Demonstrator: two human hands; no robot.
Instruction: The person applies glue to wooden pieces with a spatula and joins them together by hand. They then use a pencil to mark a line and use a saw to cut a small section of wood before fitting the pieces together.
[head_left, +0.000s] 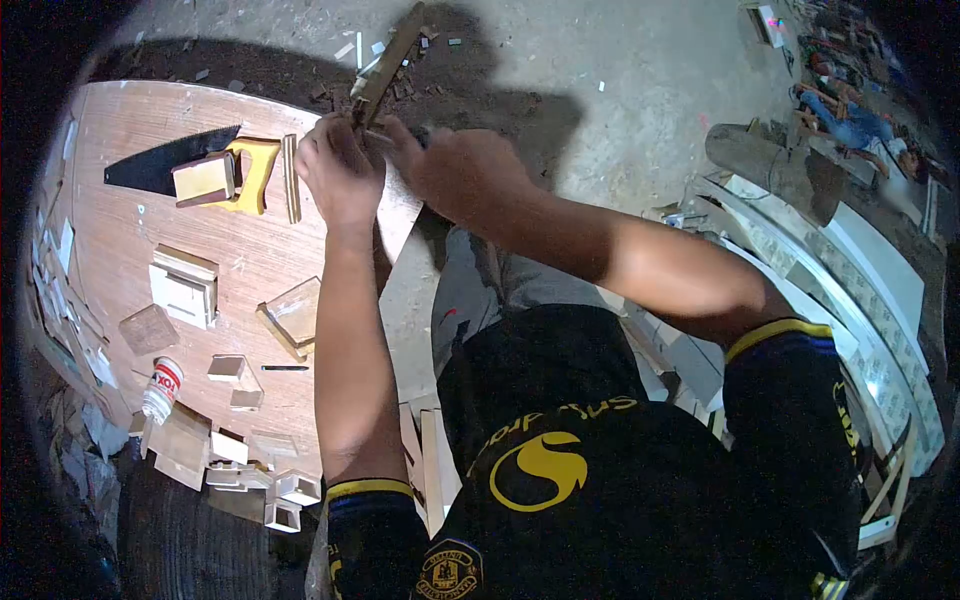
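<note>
My left hand (343, 168) is at the corner of the wooden table, its fingers closed round the lower end of a narrow wooden strip (393, 60) that juts out past the edge. My right hand (468, 172) is just to the right, in shadow and slightly blurred. Its fingers are curled in close to the strip's lower end; what they hold is hidden. Left of my left hand lies a short wooden piece (291, 178). Beside it rests a handsaw with a yellow handle (256, 172), a wooden block (204, 181) lying on its dark blade.
On the tabletop (120, 235) sit small wooden boxes (185, 285), a pen (285, 368) and a red-and-white can (163, 388). Wood offcuts cover the floor at left. Long pale boards (850, 290) lie at right. A person (865, 130) is at the far right.
</note>
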